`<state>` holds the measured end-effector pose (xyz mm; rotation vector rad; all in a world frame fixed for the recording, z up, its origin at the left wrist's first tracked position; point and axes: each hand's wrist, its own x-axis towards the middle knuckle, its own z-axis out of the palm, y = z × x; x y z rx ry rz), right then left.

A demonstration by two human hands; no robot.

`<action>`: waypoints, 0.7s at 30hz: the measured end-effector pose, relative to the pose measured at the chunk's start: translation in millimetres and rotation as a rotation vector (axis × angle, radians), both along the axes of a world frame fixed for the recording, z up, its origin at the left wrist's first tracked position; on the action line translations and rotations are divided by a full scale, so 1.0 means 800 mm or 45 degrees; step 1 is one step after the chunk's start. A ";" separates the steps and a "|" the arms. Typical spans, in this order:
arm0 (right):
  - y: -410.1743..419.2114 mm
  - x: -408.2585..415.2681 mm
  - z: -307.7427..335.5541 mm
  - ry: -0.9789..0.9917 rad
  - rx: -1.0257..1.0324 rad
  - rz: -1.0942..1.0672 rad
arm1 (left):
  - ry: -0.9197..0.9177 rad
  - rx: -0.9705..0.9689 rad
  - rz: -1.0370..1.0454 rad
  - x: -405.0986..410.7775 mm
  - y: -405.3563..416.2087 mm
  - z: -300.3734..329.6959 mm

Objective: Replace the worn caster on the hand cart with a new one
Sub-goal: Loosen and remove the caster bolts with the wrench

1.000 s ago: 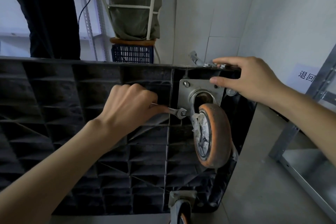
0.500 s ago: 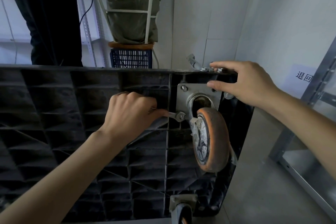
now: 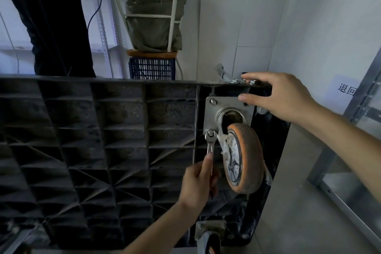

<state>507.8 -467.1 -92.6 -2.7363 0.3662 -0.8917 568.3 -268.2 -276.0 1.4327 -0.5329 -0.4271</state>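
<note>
While our left hand (image 3: 199,183) grips the wrench (image 3: 210,144) on a plate bolt (image 3: 210,133), open right fingers (image 3: 250,97) steady the worn caster (image 3: 243,159), not yet removed

Dim, shadowed foreground against brighter pale walls; wide-angle bending at edges.

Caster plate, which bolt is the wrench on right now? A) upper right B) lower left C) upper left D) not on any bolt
B: the wrench head sits on the bolt at the lower left corner of the mounting plate, its handle running down into the left hand; the upper left bolt stands bare.
</note>
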 end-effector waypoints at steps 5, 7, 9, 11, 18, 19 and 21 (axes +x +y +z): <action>-0.002 0.000 0.000 0.005 -0.003 -0.009 | -0.285 0.121 0.167 0.016 0.031 0.001; -0.003 0.001 -0.001 0.002 -0.009 -0.010 | -0.492 0.233 0.206 0.023 0.045 0.011; -0.002 0.002 -0.001 0.001 -0.012 -0.011 | -0.585 0.278 0.209 0.019 0.050 0.024; -0.003 0.002 -0.002 0.001 -0.018 -0.011 | -0.638 0.304 0.245 0.009 0.051 0.031; -0.005 0.002 -0.002 0.000 -0.016 -0.010 | -0.895 0.531 0.345 0.019 0.077 0.033; -0.005 0.002 -0.002 0.000 -0.015 -0.009 | -1.028 0.608 0.375 0.029 0.084 0.038; -0.004 0.002 -0.002 0.001 -0.014 -0.011 | -1.296 0.718 0.414 0.046 0.096 0.052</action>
